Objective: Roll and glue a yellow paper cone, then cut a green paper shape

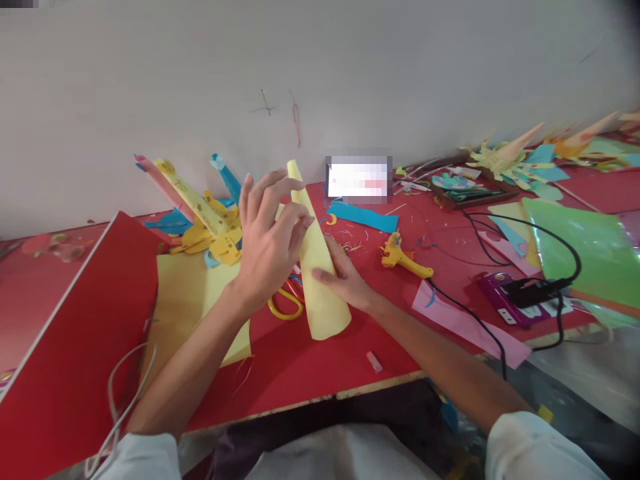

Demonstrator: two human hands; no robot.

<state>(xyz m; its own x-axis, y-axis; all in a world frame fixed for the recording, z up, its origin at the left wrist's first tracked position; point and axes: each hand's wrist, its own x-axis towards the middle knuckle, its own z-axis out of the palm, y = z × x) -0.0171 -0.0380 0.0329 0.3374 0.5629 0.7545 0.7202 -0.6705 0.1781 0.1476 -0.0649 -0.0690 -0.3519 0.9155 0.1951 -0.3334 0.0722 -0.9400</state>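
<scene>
A pale yellow paper cone (327, 310) stands tilted in front of me, its narrow tip up and its wide end near the red table. My right hand (346, 275) grips it from the right side, thumb across the front and fingers behind. Beside the upper part of the cone, my left hand (267, 237) is raised with its fingers bent and apart. Whether its fingertips touch the paper I cannot tell. Yellow-handled scissors (286, 308) lie left of the cone, partly hidden by it and my left hand.
Yellow paper sheets (180, 300) and finished paper shapes (210, 227) lie left, near a leaning red board (75, 347). To the right are a yellow glue gun (405, 259), a pink strip (465, 327), a purple power strip (505, 303) with black cables, and green sheets (580, 253).
</scene>
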